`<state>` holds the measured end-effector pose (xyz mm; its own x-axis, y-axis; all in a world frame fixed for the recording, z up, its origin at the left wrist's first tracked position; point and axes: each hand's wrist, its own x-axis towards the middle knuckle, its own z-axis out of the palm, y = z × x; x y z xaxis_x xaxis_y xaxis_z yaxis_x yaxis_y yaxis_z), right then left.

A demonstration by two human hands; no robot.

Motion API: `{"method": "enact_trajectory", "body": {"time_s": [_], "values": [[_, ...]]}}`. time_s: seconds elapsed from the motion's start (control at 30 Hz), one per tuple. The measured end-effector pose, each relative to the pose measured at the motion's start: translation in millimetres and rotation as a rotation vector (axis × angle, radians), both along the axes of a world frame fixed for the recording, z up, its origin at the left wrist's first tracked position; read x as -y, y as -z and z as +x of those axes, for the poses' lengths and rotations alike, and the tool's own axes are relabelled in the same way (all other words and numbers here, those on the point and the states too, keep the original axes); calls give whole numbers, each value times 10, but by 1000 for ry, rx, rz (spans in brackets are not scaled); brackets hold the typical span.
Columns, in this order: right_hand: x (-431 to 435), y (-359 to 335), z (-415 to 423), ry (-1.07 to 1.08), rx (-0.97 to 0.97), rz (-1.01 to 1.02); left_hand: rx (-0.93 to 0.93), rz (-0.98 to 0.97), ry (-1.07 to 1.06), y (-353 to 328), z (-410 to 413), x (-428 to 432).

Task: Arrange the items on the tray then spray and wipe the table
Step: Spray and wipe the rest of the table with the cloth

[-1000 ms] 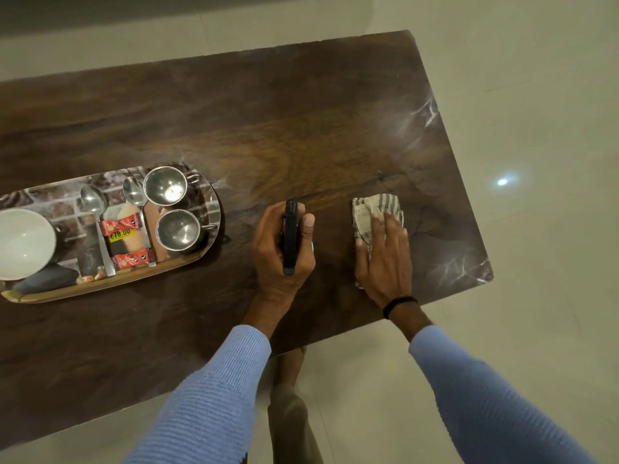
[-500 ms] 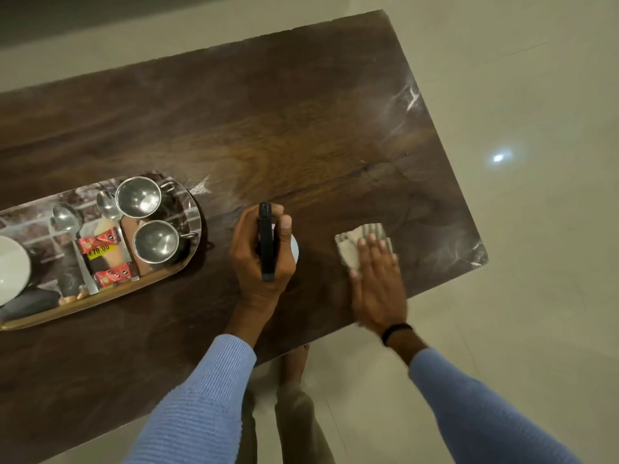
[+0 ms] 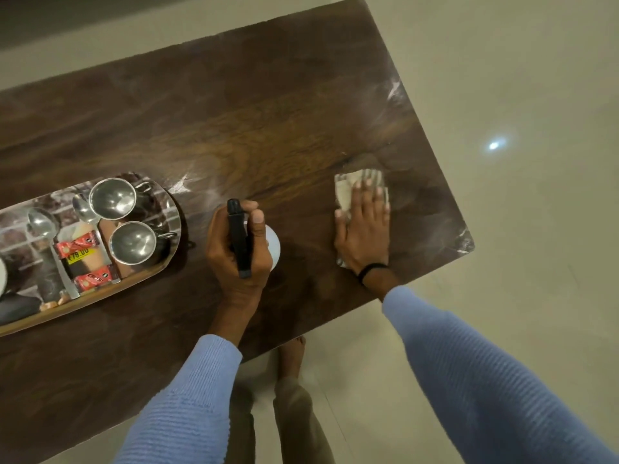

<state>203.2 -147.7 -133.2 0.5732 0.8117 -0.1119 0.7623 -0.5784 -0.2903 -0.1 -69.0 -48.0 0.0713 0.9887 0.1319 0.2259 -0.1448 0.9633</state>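
step: wiping desk (image 3: pixel 268 128) | left grip (image 3: pixel 227 262) curled round spray bottle (image 3: pixel 239 236) | right grip (image 3: pixel 363 232) flat, pressing cloth (image 3: pixel 345 190) | next: probably sweep unwiped areas

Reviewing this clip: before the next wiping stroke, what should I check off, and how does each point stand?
1. Cloth under the wiping hand: ok. The right hand presses flat on the cloth.
2. Spray bottle out of the cloth's way: ok. The left hand grips the spray bottle, apart from the cloth.
3. Items arranged: ok. Steel cups, spoons and sachets lie on the tray.
4. Room to wipe: ok. Bare table lies beyond the cloth.
5. Table sprayed where the cloth sits: cannot tell; only pale streaks show.
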Motion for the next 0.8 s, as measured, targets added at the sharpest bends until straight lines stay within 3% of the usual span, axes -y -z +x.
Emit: {"method": "enact_trajectory", "body": {"time_s": [0.23, 0.53, 0.73, 0.8], "values": [[660, 55, -579, -40, -71, 10, -69, -61, 64, -217, -36, 85], [524, -26, -884, 129, -231, 50, -51, -112, 26, -414, -398, 455], [423, -482, -1207, 336, -673, 216, -38, -143, -79, -482, -831, 645], [397, -697, -1273, 493, -973, 251, -25, -141, -129, -502, -992, 695]]}}
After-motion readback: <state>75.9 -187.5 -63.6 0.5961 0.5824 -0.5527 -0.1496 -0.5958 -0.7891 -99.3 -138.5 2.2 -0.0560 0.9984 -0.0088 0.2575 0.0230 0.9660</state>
